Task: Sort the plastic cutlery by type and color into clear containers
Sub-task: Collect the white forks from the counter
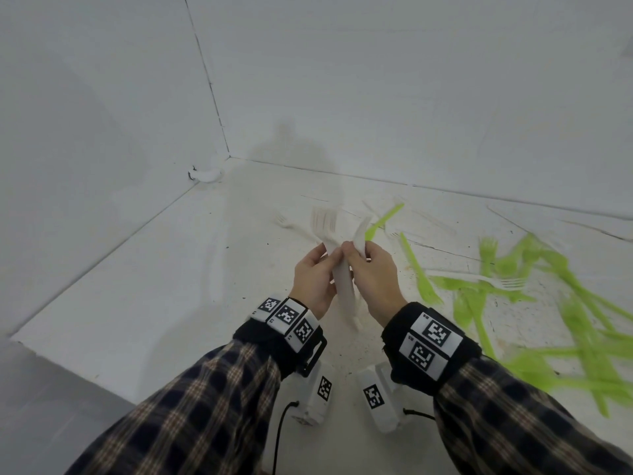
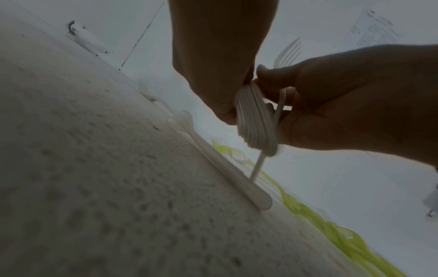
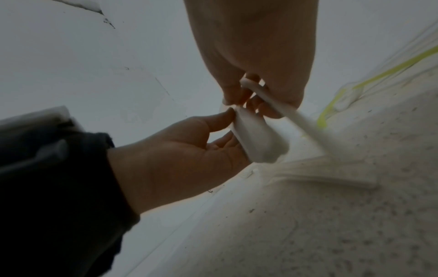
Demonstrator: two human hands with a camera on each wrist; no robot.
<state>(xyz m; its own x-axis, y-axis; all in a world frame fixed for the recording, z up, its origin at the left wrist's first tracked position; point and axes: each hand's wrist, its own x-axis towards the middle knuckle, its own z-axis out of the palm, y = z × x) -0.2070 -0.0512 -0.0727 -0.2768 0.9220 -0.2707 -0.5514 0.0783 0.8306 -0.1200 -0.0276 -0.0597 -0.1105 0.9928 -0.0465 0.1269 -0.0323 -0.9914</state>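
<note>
My left hand [image 1: 313, 272] grips a bundle of white forks [image 1: 344, 289], tines [image 1: 323, 221] pointing away from me, held just above the white table [image 1: 171, 286]. In the left wrist view the stacked handles [image 2: 255, 121] show end-on. My right hand [image 1: 373, 274] is pressed against the bundle and pinches a single white utensil [image 1: 361, 231]; its handle [image 2: 257, 168] slants down to the table and is blurred in the right wrist view [image 3: 303, 120]. What type it is I cannot tell. Loose white forks [image 1: 284, 221] lie beyond the hands.
A large heap of green forks and knives [image 1: 565, 320] covers the table's right side, with a green knife [image 1: 419, 269] and a green utensil [image 1: 385, 217] nearer the hands. A white fork [image 1: 493, 281] lies on the green ones. White walls meet in a corner [image 1: 228, 156]. The table's edge runs at left.
</note>
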